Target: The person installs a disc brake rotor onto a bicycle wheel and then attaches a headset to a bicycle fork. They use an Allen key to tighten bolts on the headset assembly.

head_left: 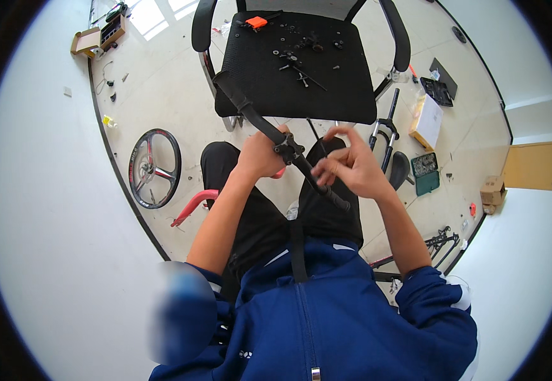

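A black bicycle handlebar [257, 119] slants across my lap from upper left to lower right, with a grip at each end. At its middle sits a black stem clamp [289, 149]. My left hand [262, 154] is closed around the bar just beside this clamp. To the right of the clamp, my right hand [352, 166] is raised with curled fingers, around a thin black rod [313, 129] that looks like a hex key. The rod's lower end is hidden at the fingers. Partly behind my left forearm, a red bent tube [193, 206] shows beside my knee.
Ahead stands a black chair [276, 98] with small bolts, washers and an orange piece [256, 22] on its seat. A wheel [155, 168] lies at left. At right are a fork [387, 130], a saddle [399, 170], a green case [426, 174] and a black frame [441, 244].
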`<action>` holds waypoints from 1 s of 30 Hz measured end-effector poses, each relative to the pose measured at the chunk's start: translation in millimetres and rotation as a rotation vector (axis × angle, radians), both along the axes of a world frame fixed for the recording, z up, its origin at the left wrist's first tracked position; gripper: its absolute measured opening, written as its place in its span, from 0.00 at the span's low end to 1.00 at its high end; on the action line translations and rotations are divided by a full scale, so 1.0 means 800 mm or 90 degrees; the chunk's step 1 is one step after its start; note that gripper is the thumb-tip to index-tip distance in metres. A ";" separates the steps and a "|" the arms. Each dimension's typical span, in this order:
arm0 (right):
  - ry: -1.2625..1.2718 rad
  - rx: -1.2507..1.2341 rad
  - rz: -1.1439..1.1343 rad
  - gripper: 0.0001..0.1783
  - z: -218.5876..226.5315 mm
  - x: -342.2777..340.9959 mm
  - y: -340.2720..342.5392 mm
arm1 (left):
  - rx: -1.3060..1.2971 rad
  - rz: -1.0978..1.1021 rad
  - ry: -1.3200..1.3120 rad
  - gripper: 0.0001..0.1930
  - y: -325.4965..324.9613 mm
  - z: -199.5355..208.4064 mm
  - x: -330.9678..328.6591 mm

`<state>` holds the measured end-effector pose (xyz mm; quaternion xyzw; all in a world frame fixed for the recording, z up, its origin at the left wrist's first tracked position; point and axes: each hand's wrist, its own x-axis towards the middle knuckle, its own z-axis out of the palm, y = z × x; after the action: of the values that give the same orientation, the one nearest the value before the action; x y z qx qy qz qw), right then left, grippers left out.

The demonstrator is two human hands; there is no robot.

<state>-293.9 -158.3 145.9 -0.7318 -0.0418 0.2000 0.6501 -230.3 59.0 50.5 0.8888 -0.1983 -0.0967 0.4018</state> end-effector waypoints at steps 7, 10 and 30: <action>-0.103 0.162 -0.174 0.07 -0.057 0.032 0.029 | -0.042 0.017 0.005 0.14 0.001 -0.001 -0.005; -0.121 0.154 -0.196 0.06 -0.059 0.044 0.042 | -0.017 0.013 0.000 0.15 0.001 0.002 -0.005; -0.262 0.053 -0.229 0.05 -0.077 0.038 0.056 | 0.034 0.045 0.095 0.16 0.005 0.035 -0.023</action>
<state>-263.7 -113.7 84.2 -0.7255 -0.0507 -0.0736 0.6824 -248.4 62.9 78.4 0.8959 -0.1341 -0.1537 0.3947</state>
